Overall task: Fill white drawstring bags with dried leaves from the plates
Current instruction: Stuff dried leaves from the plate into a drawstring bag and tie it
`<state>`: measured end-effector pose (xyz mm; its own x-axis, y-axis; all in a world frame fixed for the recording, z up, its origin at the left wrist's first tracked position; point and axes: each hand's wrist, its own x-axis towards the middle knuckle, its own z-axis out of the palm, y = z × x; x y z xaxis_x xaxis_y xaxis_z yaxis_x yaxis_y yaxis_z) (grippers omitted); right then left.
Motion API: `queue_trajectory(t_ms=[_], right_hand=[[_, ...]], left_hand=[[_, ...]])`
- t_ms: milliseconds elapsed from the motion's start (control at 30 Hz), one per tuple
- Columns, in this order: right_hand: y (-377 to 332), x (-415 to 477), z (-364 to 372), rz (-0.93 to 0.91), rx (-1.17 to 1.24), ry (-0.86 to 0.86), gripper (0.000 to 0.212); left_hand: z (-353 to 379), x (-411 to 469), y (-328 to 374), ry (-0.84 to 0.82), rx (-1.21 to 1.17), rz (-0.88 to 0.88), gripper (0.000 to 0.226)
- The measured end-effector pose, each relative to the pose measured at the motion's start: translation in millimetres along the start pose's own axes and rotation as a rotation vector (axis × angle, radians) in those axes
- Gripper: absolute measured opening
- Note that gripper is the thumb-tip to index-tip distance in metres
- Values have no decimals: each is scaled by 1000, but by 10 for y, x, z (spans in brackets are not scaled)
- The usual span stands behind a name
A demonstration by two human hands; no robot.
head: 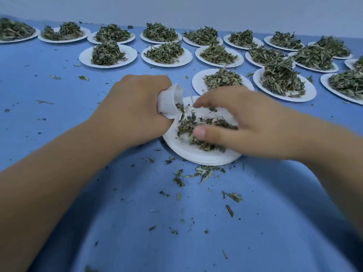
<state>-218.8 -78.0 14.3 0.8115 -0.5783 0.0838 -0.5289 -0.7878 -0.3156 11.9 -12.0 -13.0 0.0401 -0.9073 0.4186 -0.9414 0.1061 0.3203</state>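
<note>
since the bag has to be fed from the side, the head view shows the left hand (133, 107) clenched round the white bag (169, 104), holding its mouth tipped down at the far-left rim of the near plate (188, 154) so leaves can be swept straight in. the right hand (235, 122) lies over that plate, fingers spread fairly wide and only lightly bent, thumb and forefinger either side of the leaves (188, 122), seemingly raking them toward the mouth; it is blurred, so a firm pinch cannot be confirmed. a few leaves sit at the bag's opening. crumbs (204, 171) lie on the blue table (78, 85) just beside the plate. beyond, full plates (306, 95) wait in rows, likely for later bags.
</note>
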Motion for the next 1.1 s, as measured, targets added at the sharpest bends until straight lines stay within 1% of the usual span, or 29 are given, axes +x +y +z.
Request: queue_trajectory(t_ms=[67,133,233,333,467,533,633,700,733,767,833,867,933,1000,1033,1100], right_hand=[[-41,-49,141,-39,-127,-70,73],[-99,-25,246,-55,-142,-66,77],[-165,25,307,-76,-79,-36,70],[-144,-5,333,-116,-81,2,64],[-151,-24,350,-190,-115,10,64],[-164,-12,363,-231,-162,12,61],[-170,-37,377,-280,-118,83,50],[-159,-49,369,-276,-106,163,47],[-150,-39,358,-242,-115,187,50],[-144,-18,345,-187,-123,178,56],[-146,25,314,-89,-111,78,69],[-152,45,305,-74,-96,25,74],[-159,73,299,-97,-86,-43,79],[-149,80,305,-135,-91,-71,77],[-145,74,308,-154,-90,-68,73],[-130,53,305,-182,-66,-9,61]], left_hand=[[22,-4,5,-6,-15,-13,27],[38,-5,3,-19,-11,-36,21],[42,-9,11,-10,-33,-69,23],[27,-6,6,19,-63,-117,21],[-42,37,-88,166,-203,-252,14],[-55,68,-158,212,-196,-289,15],[-71,71,-214,229,-177,-327,26],[-68,65,-196,205,-179,-326,23],[-57,65,-179,188,-168,-321,18],[-48,66,-154,175,-147,-313,16],[-45,64,-106,193,-127,-292,16],[-58,70,-92,222,-130,-283,18],[-89,79,-91,273,-122,-294,28],[-88,71,-103,265,-82,-310,29],[-78,50,-92,242,-76,-314,27],[-63,16,-56,220,-86,-296,25]])
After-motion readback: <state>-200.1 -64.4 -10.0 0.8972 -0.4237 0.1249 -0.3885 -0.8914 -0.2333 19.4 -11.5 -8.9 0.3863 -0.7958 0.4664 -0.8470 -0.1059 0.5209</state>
